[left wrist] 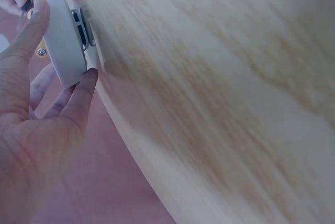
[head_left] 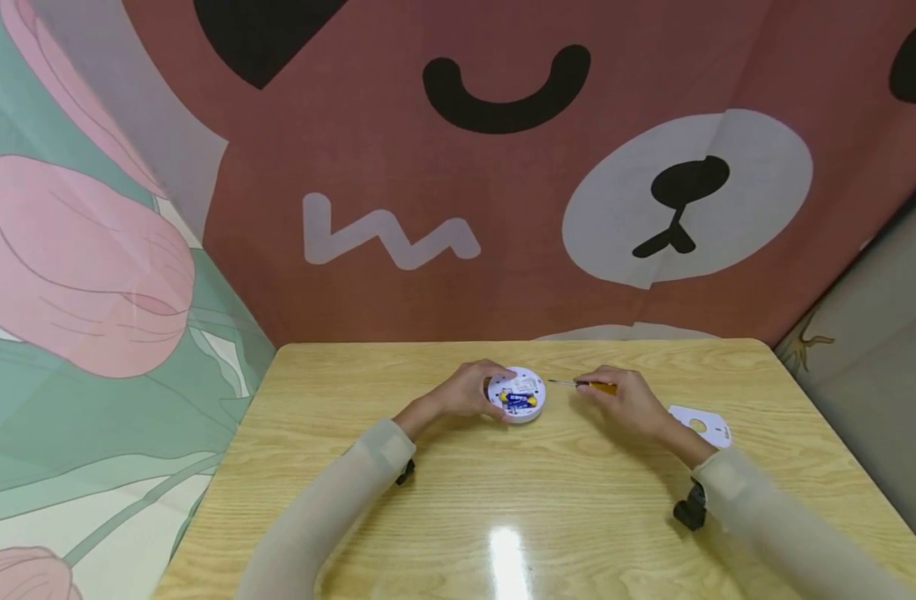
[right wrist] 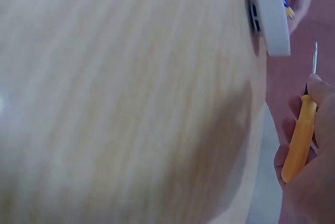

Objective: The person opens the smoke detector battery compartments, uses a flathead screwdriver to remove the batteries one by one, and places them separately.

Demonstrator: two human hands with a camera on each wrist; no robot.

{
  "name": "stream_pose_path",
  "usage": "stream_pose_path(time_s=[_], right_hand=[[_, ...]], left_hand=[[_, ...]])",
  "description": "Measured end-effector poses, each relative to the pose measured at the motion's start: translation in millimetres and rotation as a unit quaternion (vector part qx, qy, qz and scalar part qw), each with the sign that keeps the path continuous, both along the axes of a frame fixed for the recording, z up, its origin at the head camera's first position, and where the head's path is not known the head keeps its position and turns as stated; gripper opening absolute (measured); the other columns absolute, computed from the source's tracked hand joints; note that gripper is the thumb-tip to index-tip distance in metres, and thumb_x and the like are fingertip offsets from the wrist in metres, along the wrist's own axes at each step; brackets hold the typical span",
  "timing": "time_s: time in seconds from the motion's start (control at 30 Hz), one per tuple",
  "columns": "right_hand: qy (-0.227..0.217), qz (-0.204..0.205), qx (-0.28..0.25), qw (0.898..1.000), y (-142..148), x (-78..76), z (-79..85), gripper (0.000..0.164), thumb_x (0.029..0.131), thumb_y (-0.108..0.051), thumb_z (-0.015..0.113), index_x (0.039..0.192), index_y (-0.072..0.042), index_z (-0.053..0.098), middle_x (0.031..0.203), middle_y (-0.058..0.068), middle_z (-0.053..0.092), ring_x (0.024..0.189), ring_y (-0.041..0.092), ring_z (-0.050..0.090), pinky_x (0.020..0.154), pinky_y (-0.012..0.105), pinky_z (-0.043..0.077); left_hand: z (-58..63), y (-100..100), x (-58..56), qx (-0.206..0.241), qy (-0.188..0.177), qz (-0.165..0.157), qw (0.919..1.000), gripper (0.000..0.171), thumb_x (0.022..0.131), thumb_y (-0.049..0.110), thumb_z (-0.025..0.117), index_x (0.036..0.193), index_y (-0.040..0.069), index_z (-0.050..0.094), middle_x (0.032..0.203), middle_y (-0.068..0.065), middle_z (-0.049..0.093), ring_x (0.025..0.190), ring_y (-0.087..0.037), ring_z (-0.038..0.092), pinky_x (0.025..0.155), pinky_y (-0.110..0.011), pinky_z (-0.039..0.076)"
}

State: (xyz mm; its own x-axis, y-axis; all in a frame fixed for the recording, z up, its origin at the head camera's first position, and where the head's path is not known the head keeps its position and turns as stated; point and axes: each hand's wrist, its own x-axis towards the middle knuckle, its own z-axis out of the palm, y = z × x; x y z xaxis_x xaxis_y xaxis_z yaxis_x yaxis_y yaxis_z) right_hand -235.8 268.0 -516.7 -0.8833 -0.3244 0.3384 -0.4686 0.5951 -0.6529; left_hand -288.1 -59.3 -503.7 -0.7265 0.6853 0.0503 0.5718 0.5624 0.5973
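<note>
My left hand (head_left: pixel 468 392) grips a round white battery-powered device (head_left: pixel 531 390) by its left edge, thumb on one side and fingers on the other. Its face shows small printing and blue-and-yellow batteries (head_left: pixel 519 401). In the left wrist view, dark slotted parts (left wrist: pixel 79 28) stick out from the back of the device. To the right, my right hand (head_left: pixel 630 406) holds a screwdriver with an orange handle (right wrist: pixel 299 140). The thin metal tip (right wrist: pixel 315 51) points left at the device, a short gap away from it.
A flat white piece with a round hole (head_left: pixel 716 428) lies on the wooden table (head_left: pixel 548 517), partly behind my right wrist. A printed cloth (head_left: pixel 397 300) hangs along the table's far edge. Dark wrist cameras (head_left: pixel 690 507) sit under both sleeves.
</note>
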Motion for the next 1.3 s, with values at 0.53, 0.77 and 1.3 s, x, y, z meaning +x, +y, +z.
stream_pose_path(time_s=[0.53, 0.77, 1.3], right_hand=[[0.046, -0.024, 0.041, 0.998, 30, -32.0, 16.9, 0.017, 0.096, -0.009, 0.079, 0.111, -0.002, 0.082, 0.102, 0.01, 0.078, 0.088, 0.026, 0.073, 0.074, 0.022, 0.056], [0.061, -0.025, 0.052, 0.997, 39, -44.3, 20.3, 0.016, 0.096, -0.008, 0.079, 0.109, 0.0, 0.082, 0.106, 0.014, 0.079, 0.094, 0.034, 0.075, 0.077, 0.045, 0.061], [0.05, -0.035, 0.093, 0.994, 55, -68.1, 26.3, 0.016, 0.095, -0.01, 0.08, 0.107, 0.0, 0.082, 0.1, 0.015, 0.077, 0.086, 0.028, 0.069, 0.07, 0.033, 0.053]], left_hand=[[-2.1, -1, 0.4, 0.001, -0.012, 0.004, 0.9999, 0.082, 0.075, 0.031, 0.099, 0.146, 0.011, 0.065, 0.145, -0.008, 0.065, 0.134, -0.023, 0.058, 0.115, -0.037, 0.044], [-4.2, -2, -1.9, -0.001, -0.019, 0.008, 0.9998, 0.082, 0.076, 0.034, 0.099, 0.147, 0.013, 0.064, 0.146, -0.007, 0.064, 0.135, -0.022, 0.058, 0.116, -0.037, 0.044], [-5.3, -2, 0.1, 0.005, -0.041, 0.014, 0.9991, 0.083, 0.078, 0.034, 0.098, 0.15, 0.015, 0.061, 0.147, -0.006, 0.062, 0.134, -0.02, 0.057, 0.114, -0.036, 0.045]])
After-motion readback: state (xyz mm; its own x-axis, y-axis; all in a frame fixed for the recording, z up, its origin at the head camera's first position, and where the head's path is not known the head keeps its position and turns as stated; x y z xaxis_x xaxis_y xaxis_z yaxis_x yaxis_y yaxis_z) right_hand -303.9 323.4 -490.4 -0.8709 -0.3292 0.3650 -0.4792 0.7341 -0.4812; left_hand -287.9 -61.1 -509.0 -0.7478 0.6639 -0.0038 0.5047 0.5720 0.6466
